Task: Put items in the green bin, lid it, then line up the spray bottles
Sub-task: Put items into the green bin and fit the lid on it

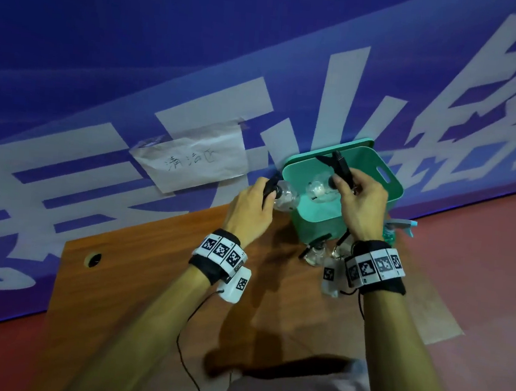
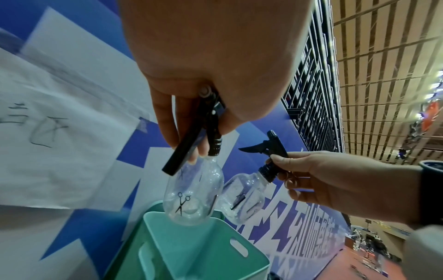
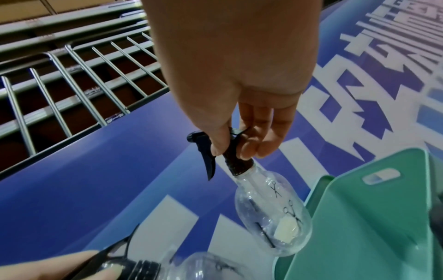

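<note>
The green bin (image 1: 317, 224) stands open on the wooden table (image 1: 147, 279), with its green lid (image 1: 361, 142) propped upright behind it against the wall. My left hand (image 1: 266, 196) grips the black trigger head of a clear spray bottle (image 1: 286, 199) at the bin's left rim. My right hand (image 1: 344, 184) holds a second clear spray bottle (image 1: 318, 190) by its neck above the bin's opening. In the left wrist view both bottles (image 2: 191, 197) (image 2: 242, 200) hang side by side over the bin (image 2: 191, 246). The right wrist view shows my right hand's bottle (image 3: 273, 214) beside the bin wall (image 3: 371, 227).
More clear spray bottles (image 1: 315, 253) with black heads stand in front of the bin. A blue-green spray bottle (image 1: 393, 232) sits to the bin's right. A paper sign (image 1: 190, 160) is taped to the blue banner wall. The table has a cable hole (image 1: 94, 260) at its left.
</note>
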A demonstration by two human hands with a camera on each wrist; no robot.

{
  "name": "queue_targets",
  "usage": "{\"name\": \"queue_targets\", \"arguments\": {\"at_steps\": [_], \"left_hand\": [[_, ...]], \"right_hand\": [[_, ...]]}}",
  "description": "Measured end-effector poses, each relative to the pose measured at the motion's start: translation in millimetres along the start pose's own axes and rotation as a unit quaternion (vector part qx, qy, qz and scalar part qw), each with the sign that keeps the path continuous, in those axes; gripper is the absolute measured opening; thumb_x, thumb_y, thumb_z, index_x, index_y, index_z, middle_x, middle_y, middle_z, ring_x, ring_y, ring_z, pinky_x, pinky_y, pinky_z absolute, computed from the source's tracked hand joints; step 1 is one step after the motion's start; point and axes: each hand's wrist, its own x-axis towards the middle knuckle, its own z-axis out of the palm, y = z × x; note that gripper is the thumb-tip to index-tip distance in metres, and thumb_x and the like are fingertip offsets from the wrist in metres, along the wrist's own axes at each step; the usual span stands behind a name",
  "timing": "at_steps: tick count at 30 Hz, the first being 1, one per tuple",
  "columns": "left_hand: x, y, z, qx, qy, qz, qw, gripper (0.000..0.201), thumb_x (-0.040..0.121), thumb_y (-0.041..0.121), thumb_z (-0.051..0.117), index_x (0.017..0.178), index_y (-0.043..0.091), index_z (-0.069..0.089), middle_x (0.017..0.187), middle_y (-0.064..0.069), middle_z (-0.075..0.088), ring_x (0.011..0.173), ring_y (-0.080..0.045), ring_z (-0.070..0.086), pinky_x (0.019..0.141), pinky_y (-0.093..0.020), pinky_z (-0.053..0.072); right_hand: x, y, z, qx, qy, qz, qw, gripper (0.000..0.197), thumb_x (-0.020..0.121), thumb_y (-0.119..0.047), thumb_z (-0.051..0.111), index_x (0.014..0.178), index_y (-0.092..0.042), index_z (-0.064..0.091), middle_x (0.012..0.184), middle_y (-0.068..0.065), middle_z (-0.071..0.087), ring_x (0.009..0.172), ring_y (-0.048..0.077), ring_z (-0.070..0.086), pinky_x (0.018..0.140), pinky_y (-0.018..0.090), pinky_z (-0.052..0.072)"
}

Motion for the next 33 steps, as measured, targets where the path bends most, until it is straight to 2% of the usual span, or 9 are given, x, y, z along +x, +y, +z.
{"name": "queue_targets", "arguments": {"at_steps": [5, 9, 14, 16, 19, 22, 26, 29, 33], "left_hand": [[19, 32, 32, 0.006, 0.007, -0.013, 1.000, 0.018, 0.103, 0.032, 0.046, 0.117, 0.023, 0.051, 0.094, -0.005, 0.063, 0.079, -0.021, 0.062, 0.068, -0.042, 0.056], [46, 59, 60, 0.005, 0.039, -0.045, 0.998, 0.020, 0.103, 0.028, 0.046, 0.119, 0.019, 0.053, 0.101, -0.007, 0.068, 0.087, -0.025, 0.063, 0.072, -0.042, 0.054], [81, 93, 102, -0.008, 0.050, -0.082, 0.995, 0.026, 0.101, 0.027, 0.048, 0.126, 0.020, 0.055, 0.112, -0.007, 0.069, 0.098, -0.027, 0.066, 0.080, -0.042, 0.057], [93, 100, 119, -0.004, 0.045, -0.099, 0.994, 0.027, 0.100, 0.031, 0.049, 0.127, 0.026, 0.052, 0.109, -0.006, 0.070, 0.091, -0.027, 0.068, 0.076, -0.044, 0.059], [107, 107, 139, 0.012, 0.036, -0.126, 0.991, 0.021, 0.099, 0.033, 0.049, 0.119, 0.029, 0.050, 0.095, -0.004, 0.069, 0.077, -0.027, 0.068, 0.066, -0.045, 0.059], [119, 110, 149, 0.030, 0.006, -0.154, 0.988, 0.016, 0.099, 0.030, 0.052, 0.114, 0.026, 0.054, 0.089, -0.004, 0.067, 0.073, -0.026, 0.066, 0.064, -0.044, 0.058], [134, 103, 158, 0.033, -0.055, -0.180, 0.981, 0.016, 0.096, 0.027, 0.055, 0.109, 0.024, 0.064, 0.077, -0.001, 0.066, 0.066, -0.025, 0.063, 0.063, -0.043, 0.058], [143, 89, 168, 0.001, -0.113, -0.213, 0.970, 0.018, 0.095, 0.023, 0.058, 0.105, 0.030, 0.070, 0.077, 0.001, 0.069, 0.063, -0.021, 0.065, 0.063, -0.041, 0.060], [159, 69, 181, -0.033, -0.170, -0.241, 0.955, 0.024, 0.095, 0.020, 0.061, 0.112, 0.032, 0.073, 0.095, 0.002, 0.075, 0.080, -0.019, 0.071, 0.076, -0.037, 0.060]], "right_hand": [[41, 17, -32, 0.026, 0.003, -0.006, 1.000, 0.020, 0.090, -0.034, 0.066, 0.106, -0.025, 0.074, 0.082, -0.004, 0.071, 0.074, 0.013, 0.062, 0.069, 0.029, 0.050], [91, 39, -56, 0.008, -0.065, -0.018, 0.998, 0.022, 0.089, -0.034, 0.067, 0.108, -0.026, 0.074, 0.084, -0.008, 0.073, 0.077, 0.009, 0.065, 0.068, 0.028, 0.051], [153, 65, -77, -0.019, -0.127, -0.030, 0.991, 0.020, 0.089, -0.026, 0.069, 0.108, -0.021, 0.076, 0.079, -0.009, 0.068, 0.072, 0.003, 0.060, 0.061, 0.020, 0.040], [169, 76, -79, -0.025, -0.139, -0.030, 0.989, 0.022, 0.090, -0.025, 0.070, 0.111, -0.020, 0.074, 0.077, -0.011, 0.064, 0.071, 0.006, 0.059, 0.059, 0.017, 0.038], [187, 95, -81, -0.057, -0.175, -0.017, 0.983, 0.024, 0.091, -0.024, 0.070, 0.113, -0.018, 0.073, 0.075, -0.011, 0.060, 0.074, 0.015, 0.058, 0.062, 0.023, 0.039], [205, 115, -80, -0.099, -0.233, -0.001, 0.967, 0.023, 0.090, -0.025, 0.072, 0.111, -0.018, 0.074, 0.084, 0.001, 0.064, 0.087, 0.024, 0.064, 0.071, 0.028, 0.047], [227, 135, -70, -0.125, -0.302, 0.053, 0.943, 0.023, 0.087, -0.024, 0.076, 0.109, -0.018, 0.076, 0.089, 0.003, 0.064, 0.091, 0.022, 0.065, 0.080, 0.031, 0.052], [238, 146, -57, -0.130, -0.328, 0.090, 0.931, 0.022, 0.086, -0.021, 0.077, 0.107, -0.020, 0.077, 0.091, 0.005, 0.069, 0.078, 0.020, 0.063, 0.066, 0.026, 0.046], [247, 163, -37, -0.143, -0.334, 0.132, 0.923, 0.019, 0.083, -0.014, 0.078, 0.100, -0.021, 0.079, 0.087, 0.007, 0.071, 0.066, 0.015, 0.059, 0.052, 0.021, 0.042]]}}
